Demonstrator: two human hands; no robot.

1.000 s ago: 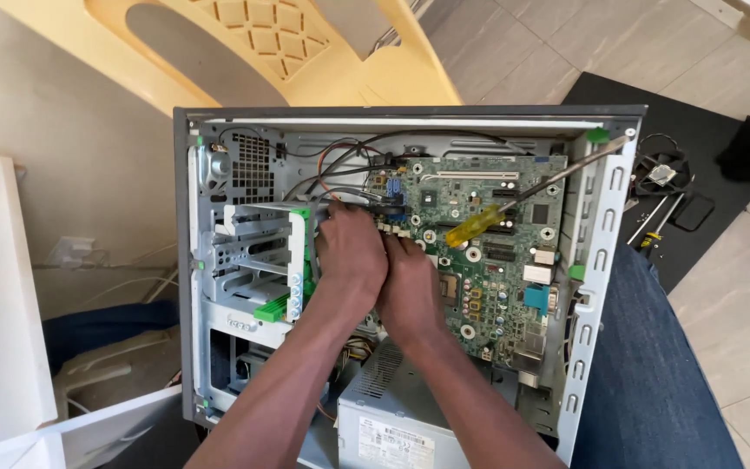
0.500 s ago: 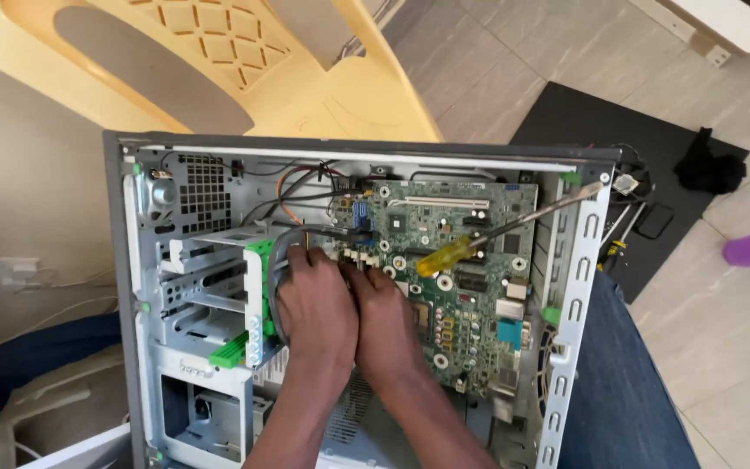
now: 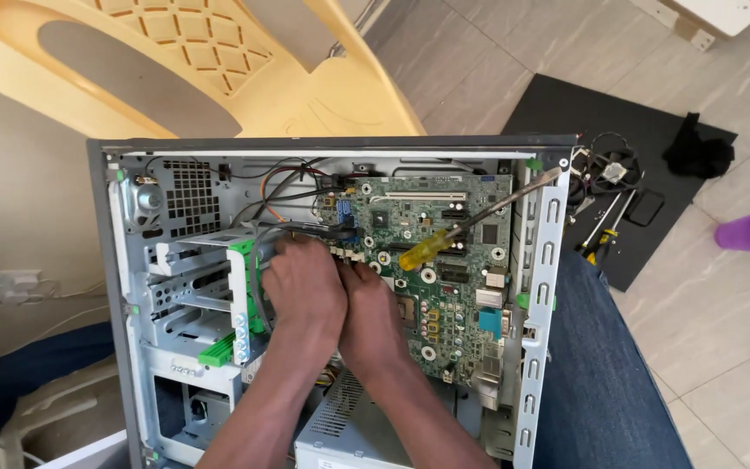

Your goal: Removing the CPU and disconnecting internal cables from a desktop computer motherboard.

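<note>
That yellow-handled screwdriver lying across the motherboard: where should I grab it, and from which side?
Grip the screwdriver by its yellow handle, coming from above. The handle lies free over the motherboard, just right of the right hand, while the thin shaft slants up to the case's right rail and offers less hold.

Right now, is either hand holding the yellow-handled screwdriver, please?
No, the yellow-handled screwdriver lies propped across the motherboard, apart from both the left hand and right hand.
</note>
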